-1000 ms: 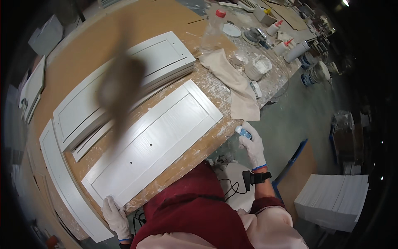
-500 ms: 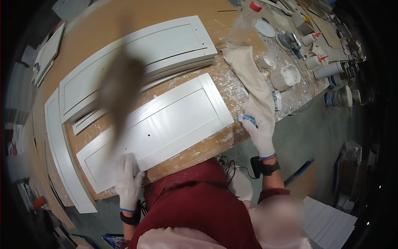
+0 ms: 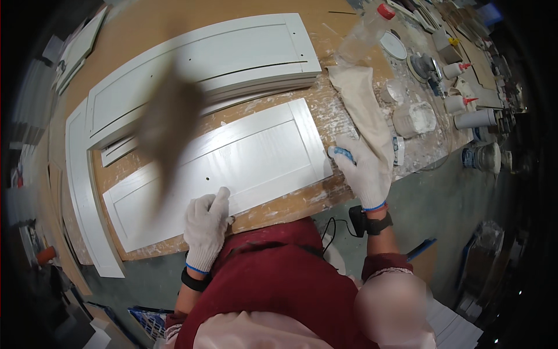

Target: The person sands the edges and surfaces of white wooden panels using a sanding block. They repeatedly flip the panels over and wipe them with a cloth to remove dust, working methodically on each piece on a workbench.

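Note:
A white framed cabinet door panel (image 3: 250, 151) lies flat on the worktable, its near long edge toward me. My left hand (image 3: 206, 224), in a white knit glove, is at that near edge, fingers on the top face and thumb low at the edge, closed on the door panel. My right hand (image 3: 366, 171), gloved too, is just beyond the panel's right end. It is closed around a small blue-and-white object (image 3: 342, 153), mostly covered by the fingers, whose kind I cannot make out. A beige cloth sleeve (image 3: 363, 99) lies behind that hand.
Beyond the panel sits a stack of white door panels (image 3: 232, 49); a long white panel (image 3: 87, 192) lies at left. Rightward stand a clear bottle (image 3: 363, 35) with red cap, a tub of white paste (image 3: 415, 119), a sander (image 3: 421, 67) and glue bottles (image 3: 456, 104). A blurred brown shape hides part of the view.
My left hand has slid right along the panel's near edge. My right hand, still around the blue-and-white object, has moved left and away from me, nearer the panel's end. The view has shifted slightly.

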`<state>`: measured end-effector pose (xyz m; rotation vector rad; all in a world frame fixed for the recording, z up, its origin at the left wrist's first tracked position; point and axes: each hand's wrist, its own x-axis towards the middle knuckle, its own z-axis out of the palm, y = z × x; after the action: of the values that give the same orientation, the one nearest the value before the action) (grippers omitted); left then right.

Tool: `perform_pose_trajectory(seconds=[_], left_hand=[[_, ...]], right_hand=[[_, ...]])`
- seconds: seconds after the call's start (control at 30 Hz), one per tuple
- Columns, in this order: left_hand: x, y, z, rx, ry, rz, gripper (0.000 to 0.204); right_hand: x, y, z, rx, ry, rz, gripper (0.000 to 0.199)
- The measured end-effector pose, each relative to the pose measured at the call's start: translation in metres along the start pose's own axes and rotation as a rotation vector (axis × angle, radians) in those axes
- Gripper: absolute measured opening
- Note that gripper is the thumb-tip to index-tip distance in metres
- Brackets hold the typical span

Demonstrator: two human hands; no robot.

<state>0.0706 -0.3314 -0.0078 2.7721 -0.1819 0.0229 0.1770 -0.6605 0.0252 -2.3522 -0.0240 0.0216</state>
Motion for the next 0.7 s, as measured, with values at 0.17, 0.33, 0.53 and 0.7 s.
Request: perform_pose_trajectory(seconds=[0.17, 0.33, 0.53, 0.7], left_hand=[[0.004, 0.003, -0.005, 0.013, -0.02, -0.009, 0.075], [0.002, 0.003, -0.004, 0.011, -0.034, -0.025, 0.076], [-0.001, 0.001, -0.001, 0.013, -0.057, -0.06, 0.083], [0.0, 0.001, -0.001, 0.007, -0.061, -0.052, 0.085]], right_hand=[[0.011, 0.014, 0.007, -0.031, -0.035, -0.063, 0.028], [0.008, 0.024, 0.014, 0.018, 0.031, -0.078, 0.026], [0.005, 0.005, 0.004, -0.032, -0.077, 0.011, 0.022], [-0.006, 0.012, 0.0, 0.036, -0.093, 0.023, 0.019]])
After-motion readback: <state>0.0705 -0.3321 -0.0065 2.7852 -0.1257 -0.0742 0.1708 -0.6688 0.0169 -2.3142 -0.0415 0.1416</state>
